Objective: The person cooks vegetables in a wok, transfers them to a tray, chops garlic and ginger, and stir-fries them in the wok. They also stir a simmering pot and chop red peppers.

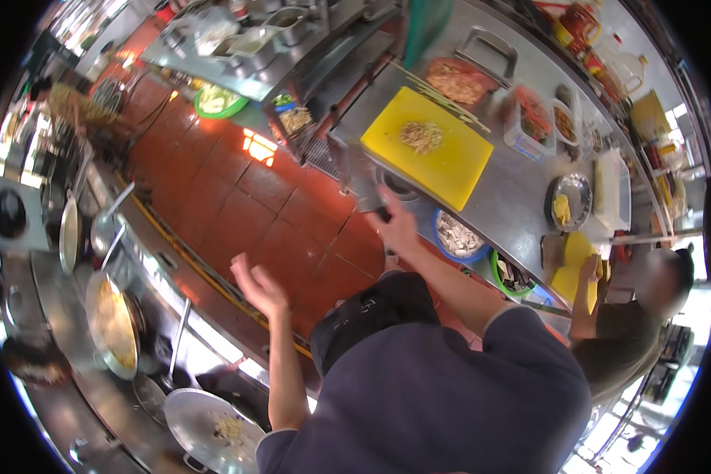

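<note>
My right hand point(398, 224) grips a cleaver point(364, 183) by its dark handle, beside the near left edge of the steel counter; hand and blade are blurred. On that counter lies a yellow cutting board point(450, 148) with a small heap of chopped food point(420, 137) on it. Over the red tiled floor my left hand point(259, 284) is raised, fingers apart, with nothing in it. Below it, at the bottom left, a wide metal wok point(183, 409) holds a little chopped food point(229, 429).
A co-worker point(622, 332) stands at the counter's right end by another yellow board point(577, 249). Another person point(74, 106) is at the far left. A blue basin point(487, 253) and a green basket point(497, 278) sit under the counter's edge. A large pan of food point(114, 326) stands on the left range.
</note>
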Tool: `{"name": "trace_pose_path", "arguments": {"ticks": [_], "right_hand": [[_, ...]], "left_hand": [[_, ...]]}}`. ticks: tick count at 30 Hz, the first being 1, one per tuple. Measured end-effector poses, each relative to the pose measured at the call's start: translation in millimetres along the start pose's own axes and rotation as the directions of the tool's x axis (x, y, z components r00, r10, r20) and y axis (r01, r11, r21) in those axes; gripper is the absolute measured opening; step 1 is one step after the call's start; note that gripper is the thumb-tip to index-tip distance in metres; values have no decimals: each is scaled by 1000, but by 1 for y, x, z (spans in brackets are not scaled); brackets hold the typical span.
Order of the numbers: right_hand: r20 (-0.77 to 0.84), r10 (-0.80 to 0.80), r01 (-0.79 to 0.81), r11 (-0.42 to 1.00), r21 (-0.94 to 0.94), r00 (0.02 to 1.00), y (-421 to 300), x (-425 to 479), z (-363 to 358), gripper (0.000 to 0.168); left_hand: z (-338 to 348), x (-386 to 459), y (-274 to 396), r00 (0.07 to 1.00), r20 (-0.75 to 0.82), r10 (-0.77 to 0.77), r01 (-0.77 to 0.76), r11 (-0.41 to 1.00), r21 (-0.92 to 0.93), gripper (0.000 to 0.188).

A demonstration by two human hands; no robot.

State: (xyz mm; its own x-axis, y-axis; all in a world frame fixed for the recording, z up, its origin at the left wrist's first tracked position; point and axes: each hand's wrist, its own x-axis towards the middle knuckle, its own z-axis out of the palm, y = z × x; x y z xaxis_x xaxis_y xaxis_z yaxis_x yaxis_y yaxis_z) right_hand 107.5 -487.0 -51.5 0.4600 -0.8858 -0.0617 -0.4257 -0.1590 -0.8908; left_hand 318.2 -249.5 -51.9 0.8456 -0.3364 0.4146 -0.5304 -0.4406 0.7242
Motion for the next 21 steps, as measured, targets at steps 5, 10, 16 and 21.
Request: {"name": "trace_pose_path", "arguments": {"ticks": [5, 10, 16, 21], "right_hand": [[-391, 103, -187, 965, -183, 915, 131, 50, -140, 64], [-432, 155, -285, 924, -255, 888, 204, 91, -184, 61], [-352, 82, -244, 861, -446, 932, 252, 117, -193, 64], [-307, 14, -177, 841, -511, 952, 238, 144, -188, 64]], "left_hand": [[206, 0, 98, 799, 574, 179, -100, 981, -166, 45], [397, 1, 127, 756, 624, 200, -137, 979, -148, 64], [492, 2, 160, 746, 607, 275, -334, 942, -17, 69], [520, -1, 189, 631, 671, 390, -351, 914, -202, 59]]}}
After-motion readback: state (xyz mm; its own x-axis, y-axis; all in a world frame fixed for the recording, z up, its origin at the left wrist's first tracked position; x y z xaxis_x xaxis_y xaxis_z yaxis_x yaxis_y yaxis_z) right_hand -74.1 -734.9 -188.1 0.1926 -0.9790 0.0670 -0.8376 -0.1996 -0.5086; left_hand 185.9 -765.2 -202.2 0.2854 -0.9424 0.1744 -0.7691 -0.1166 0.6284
